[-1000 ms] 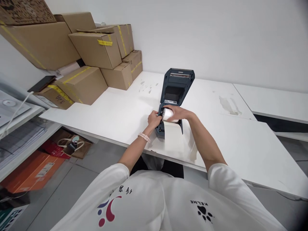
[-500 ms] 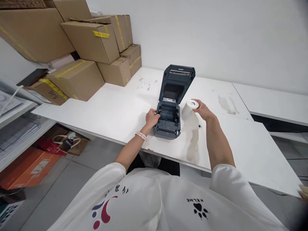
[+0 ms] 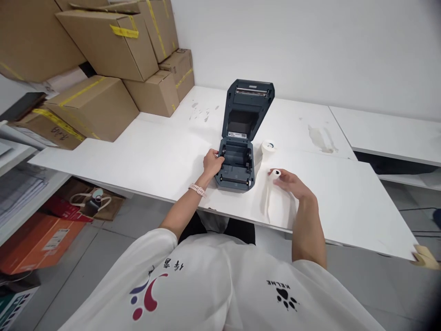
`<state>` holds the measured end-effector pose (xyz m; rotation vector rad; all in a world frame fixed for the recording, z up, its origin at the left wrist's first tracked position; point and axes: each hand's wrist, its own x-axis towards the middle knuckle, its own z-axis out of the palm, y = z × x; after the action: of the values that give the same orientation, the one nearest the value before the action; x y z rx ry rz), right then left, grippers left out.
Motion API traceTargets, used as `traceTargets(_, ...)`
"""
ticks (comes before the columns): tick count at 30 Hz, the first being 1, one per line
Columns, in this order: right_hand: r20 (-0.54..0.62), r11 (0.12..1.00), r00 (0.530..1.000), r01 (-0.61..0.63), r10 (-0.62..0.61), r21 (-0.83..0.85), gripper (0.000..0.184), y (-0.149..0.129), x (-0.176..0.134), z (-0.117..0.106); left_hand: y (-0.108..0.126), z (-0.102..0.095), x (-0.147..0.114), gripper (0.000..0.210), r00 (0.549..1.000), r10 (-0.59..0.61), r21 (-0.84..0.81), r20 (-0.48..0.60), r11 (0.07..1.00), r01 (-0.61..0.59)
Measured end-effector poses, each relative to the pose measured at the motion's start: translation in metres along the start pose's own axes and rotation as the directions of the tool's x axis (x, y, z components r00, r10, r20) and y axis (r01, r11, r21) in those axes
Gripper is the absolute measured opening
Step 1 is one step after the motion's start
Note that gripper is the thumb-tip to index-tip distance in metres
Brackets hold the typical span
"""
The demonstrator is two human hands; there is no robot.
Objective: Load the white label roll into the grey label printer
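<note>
A dark blue-grey label printer (image 3: 235,172) stands on the white table with its lid (image 3: 248,108) raised and its roll bay showing nothing loaded. My left hand (image 3: 212,163) grips the printer's left side, thumb over the rim. To the right of the printer, a white label roll (image 3: 268,147) stands on end. Nearer the front edge, my right hand (image 3: 291,183) has its fingers around a small narrow white paper roll (image 3: 276,174) with a dark hole in its end. Loose pale strip hangs down from that small roll onto the table.
Cardboard boxes (image 3: 99,108) with yellow tape are stacked at the table's left end. The white table (image 3: 165,161) has scuff marks near the wall. Its front edge runs just before my body. An orange box (image 3: 37,241) lies low at the left.
My right hand has let go of the label roll, which now stands on the table, and has moved toward me onto the small paper roll. My left hand stays on the printer.
</note>
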<state>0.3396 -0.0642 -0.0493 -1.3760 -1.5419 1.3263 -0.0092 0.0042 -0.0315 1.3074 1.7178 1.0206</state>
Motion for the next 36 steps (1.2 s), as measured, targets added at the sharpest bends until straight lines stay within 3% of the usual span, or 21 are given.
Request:
traceTargets(3, 0.070, 0.998, 0.996, 0.064, -0.062, -0.016, 0.051, -0.042, 0.010, 0.022, 0.000, 0.000, -0.001, 0.021, 1.000, -0.007, -0.003, 0.003, 1.000, 0.007)
traceTargets(5, 0.135, 0.980, 0.974, 0.193, -0.185, -0.055, 0.050, -0.081, 0.024, 0.036, 0.000, -0.001, -0.001, 0.023, 1.000, -0.016, 0.000, 0.006, 1.000, 0.016)
traceTargets(7, 0.181, 0.920, 0.936, 0.335, -0.300, -0.204, 0.046, -0.115, 0.043, 0.052, -0.001, -0.002, -0.002, 0.025, 1.000, -0.014, -0.006, 0.009, 1.000, 0.014)
traceTargets(9, 0.230, 0.801, 0.914, 0.405, -0.335, -0.441, 0.040, -0.139, 0.067, 0.072, -0.002, -0.002, -0.003, 0.026, 1.000, -0.005, -0.027, 0.011, 1.000, 0.005)
traceTargets(12, 0.265, 0.541, 0.936, 0.350, -0.230, -0.765, 0.040, -0.149, 0.101, 0.104, -0.004, -0.001, -0.002, 0.025, 1.000, -0.006, -0.046, 0.007, 0.999, 0.007)
traceTargets(15, 0.256, 0.414, 0.952, 0.304, -0.168, -0.858, 0.045, -0.140, 0.109, 0.129, -0.004, 0.000, -0.002, 0.024, 1.000, -0.025, -0.052, 0.011, 0.998, 0.025)
traceTargets(18, 0.211, 0.426, 0.941, 0.310, -0.263, -0.850, 0.044, -0.124, 0.086, 0.142, -0.004, -0.001, -0.003, 0.025, 0.999, -0.029, -0.065, 0.019, 0.997, 0.030)
traceTargets(21, 0.137, 0.490, 0.896, 0.354, -0.423, -0.797, 0.039, -0.107, 0.046, 0.152, -0.006, -0.001, -0.004, 0.035, 0.999, -0.018, -0.079, 0.032, 0.997, 0.020)
traceTargets(25, 0.039, 0.614, 0.852, 0.407, -0.522, -0.677, 0.039, -0.085, 0.004, 0.166, -0.011, 0.001, -0.001, 0.073, 0.994, 0.003, -0.191, 0.107, 0.981, 0.017)
traceTargets(29, -0.001, 0.675, 0.841, 0.434, -0.541, -0.597, 0.041, -0.072, -0.006, 0.172, -0.012, 0.001, 0.000, 0.098, 0.978, -0.019, -0.246, 0.207, 0.967, 0.070)
traceTargets(36, 0.003, 0.708, 0.852, 0.437, -0.524, -0.555, 0.039, -0.070, -0.001, 0.167, -0.004, -0.003, 0.001, 0.105, 0.957, -0.063, -0.297, 0.283, 0.943, 0.150)
